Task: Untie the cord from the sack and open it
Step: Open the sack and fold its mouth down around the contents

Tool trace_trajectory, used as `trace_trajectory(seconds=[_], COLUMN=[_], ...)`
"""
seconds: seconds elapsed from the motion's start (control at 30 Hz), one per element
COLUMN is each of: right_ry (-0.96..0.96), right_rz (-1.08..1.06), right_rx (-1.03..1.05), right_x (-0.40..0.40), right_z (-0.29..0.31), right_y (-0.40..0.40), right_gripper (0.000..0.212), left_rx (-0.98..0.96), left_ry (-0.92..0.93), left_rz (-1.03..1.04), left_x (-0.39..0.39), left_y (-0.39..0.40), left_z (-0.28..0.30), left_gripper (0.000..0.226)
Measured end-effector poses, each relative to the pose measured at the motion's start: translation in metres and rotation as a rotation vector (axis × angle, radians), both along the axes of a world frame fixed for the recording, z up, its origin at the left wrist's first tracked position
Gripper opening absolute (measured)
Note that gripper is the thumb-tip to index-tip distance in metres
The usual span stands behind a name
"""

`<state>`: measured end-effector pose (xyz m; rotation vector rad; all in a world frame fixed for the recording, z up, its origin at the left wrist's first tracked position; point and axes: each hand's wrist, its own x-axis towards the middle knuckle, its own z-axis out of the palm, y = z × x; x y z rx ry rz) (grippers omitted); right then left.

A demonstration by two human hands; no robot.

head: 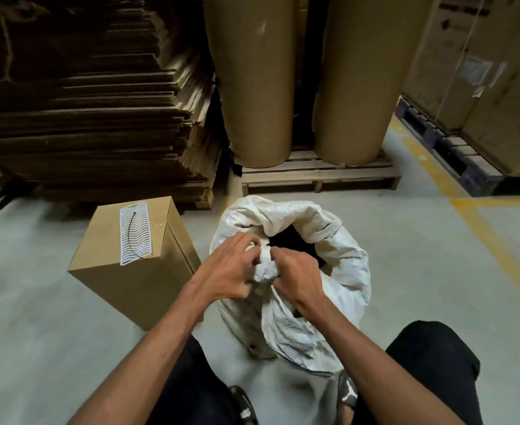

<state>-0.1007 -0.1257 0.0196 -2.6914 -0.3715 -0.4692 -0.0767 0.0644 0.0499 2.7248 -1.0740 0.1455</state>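
Observation:
A white woven sack [341, 271] stands on the floor between my knees. Its mouth gapes partly, with a dark opening [292, 240] at the top. My left hand [228, 268] and my right hand [295, 277] both pinch the bunched near rim of the sack [265, 268]. A bit of pale cord [251, 246] shows under my left fingers, mostly hidden, and a thin dark strand runs between the two hands.
A cardboard box [130, 271] with a white patterned label stands left of the sack. Behind are stacked flat cardboard [93, 118], two large brown paper rolls [252, 81] on a wooden pallet [320, 176], and wrapped cartons on a dark pallet [449, 148]. Yellow floor lines run at right.

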Motion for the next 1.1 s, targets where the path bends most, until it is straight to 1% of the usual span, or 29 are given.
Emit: trace_trajectory(seconds=[0.03, 0.07, 0.13, 0.17, 0.2, 0.23, 0.3, 0.33, 0.37, 0.4, 0.47, 0.5, 0.53, 0.57, 0.6, 0.7, 0.77, 0.83, 0.9, 0.93, 1.0, 1.03, 1.07, 1.1], right_ry=[-0.033, -0.056, -0.06, -0.031, 0.007, 0.043, 0.118, 0.149, 0.183, 0.229, 0.333, 0.385, 0.43, 0.464, 0.479, 0.429, 0.344, 0.287, 0.27, 0.254, 0.208, 0.196, 0.186, 0.164], right_rz=[0.025, 0.047, 0.08, 0.086, 0.09, 0.091, 0.097, 0.094, 0.082, 0.061, -0.004, -0.036, -0.063, -0.091, -0.12, -0.212, -0.176, -0.098, -0.064, -0.057, -0.03, -0.015, 0.002, 0.021], right_rx=[-0.02, -0.02, 0.017, 0.038, 0.072, 0.138, 0.328, 0.404, 0.44, 0.423, 0.298, 0.27, 0.289, 0.335, 0.391, 0.523, 0.5, 0.452, 0.389, 0.332, 0.209, 0.183, 0.172, 0.151], right_x=[-0.001, -0.002, -0.003, -0.005, -0.006, -0.008, -0.01, -0.011, -0.014, -0.017, -0.026, -0.03, -0.034, -0.037, -0.038, -0.037, -0.035, -0.031, -0.025, -0.022, -0.021, -0.022, -0.023, -0.025], right_z=[-0.001, -0.001, 0.003, 0.007, 0.01, 0.013, 0.016, 0.017, 0.017, 0.016, 0.01, 0.005, -0.001, -0.009, -0.016, -0.027, -0.026, -0.02, -0.013, -0.01, -0.006, -0.004, -0.003, -0.003], right_y=[0.005, 0.009, 0.013, 0.014, 0.013, 0.011, 0.003, -0.001, -0.005, -0.008, -0.007, -0.005, 0.0, 0.005, 0.01, 0.019, 0.015, 0.008, 0.001, -0.001, -0.004, -0.004, -0.004, -0.004], right_gripper=[0.028, 0.029, 0.03, 0.034, 0.039, 0.042, 0.051, 0.061, 0.076, 0.096, 0.137, 0.15, 0.155, 0.153, 0.141, 0.086, 0.064, 0.055, 0.049, 0.042, 0.028, 0.026, 0.027, 0.029], left_rx=[0.009, 0.01, 0.009, 0.023, 0.04, 0.057, 0.092, 0.096, 0.092, 0.072, -0.005, -0.041, -0.059, -0.06, -0.054, -0.017, -0.007, -0.021, -0.035, -0.032, 0.003, 0.049, 0.111, 0.169], left_ry=[-0.045, -0.034, 0.096, 0.16, 0.18, 0.149, 0.046, -0.004, -0.046, -0.092, -0.17, -0.204, -0.225, -0.235, -0.239, -0.238, -0.238, -0.236, -0.21, -0.165, 0.024, 0.12, 0.167, 0.18], left_rz=[-0.006, -0.004, 0.03, 0.055, 0.068, 0.075, 0.107, 0.122, 0.125, 0.121, 0.125, 0.14, 0.157, 0.173, 0.184, 0.186, 0.178, 0.164, 0.169, 0.191, 0.231, 0.229, 0.211, 0.19], left_x=[-0.001, -0.001, 0.001, 0.002, 0.004, 0.007, 0.012, 0.014, 0.016, 0.018, 0.017, 0.017, 0.018, 0.018, 0.019, 0.021, 0.022, 0.02, 0.014, 0.01, 0.003, 0.0, -0.004, -0.008], left_y=[-0.004, -0.009, -0.014, -0.014, -0.013, -0.01, -0.004, -0.001, 0.002, 0.003, 0.004, 0.004, 0.005, 0.006, 0.009, 0.022, 0.036, 0.05, 0.06, 0.063, 0.063, 0.061, 0.056, 0.05], left_z=[0.004, 0.008, 0.014, 0.017, 0.019, 0.021, 0.025, 0.025, 0.024, 0.023, 0.021, 0.021, 0.02, 0.02, 0.018, 0.016, 0.018, 0.018, 0.019, 0.019, 0.02, 0.022, 0.022, 0.021], left_gripper=[0.066, 0.077, 0.097, 0.099, 0.095, 0.086, 0.068, 0.061, 0.054, 0.044, 0.023, 0.017, 0.016, 0.016, 0.018, 0.019, 0.018, 0.021, 0.025, 0.028, 0.032, 0.032, 0.035, 0.047])
